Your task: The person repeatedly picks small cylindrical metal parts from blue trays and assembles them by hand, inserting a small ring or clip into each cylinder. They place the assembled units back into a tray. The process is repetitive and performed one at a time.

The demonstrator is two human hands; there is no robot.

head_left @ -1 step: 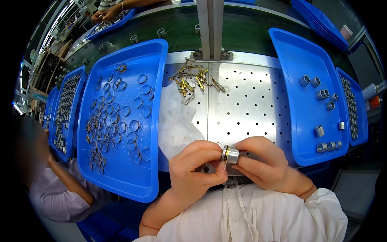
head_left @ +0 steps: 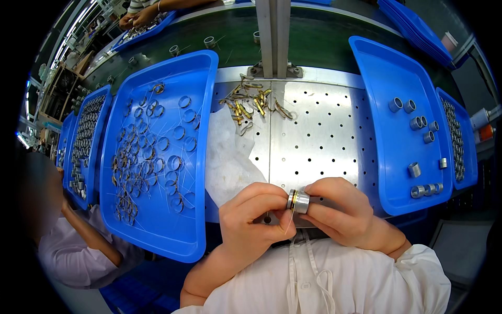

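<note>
My right hand (head_left: 342,209) grips a short silver metal sleeve (head_left: 301,203) from its right side, close in front of my body. Around the sleeve's left end sits a thin metal ring (head_left: 292,200) with a brass-coloured part on it. The fingers of my left hand (head_left: 256,212) are closed on that ring, thumb below and forefinger above. A thin pale wire hangs down from the ring past my left thumb. Fingertips cover part of both pieces, so how far the ring is seated on the sleeve I cannot tell.
Left stands a blue tray (head_left: 201,230) of thin rings with wires; right, a blue tray (head_left: 389,172) with several sleeves. A perforated metal plate (head_left: 324,146) bears brass-coloured strips (head_left: 256,102) and a white translucent sheet (head_left: 227,162). Beyond runs a green conveyor (head_left: 324,39). A co-worker (head_left: 89,246) sits left.
</note>
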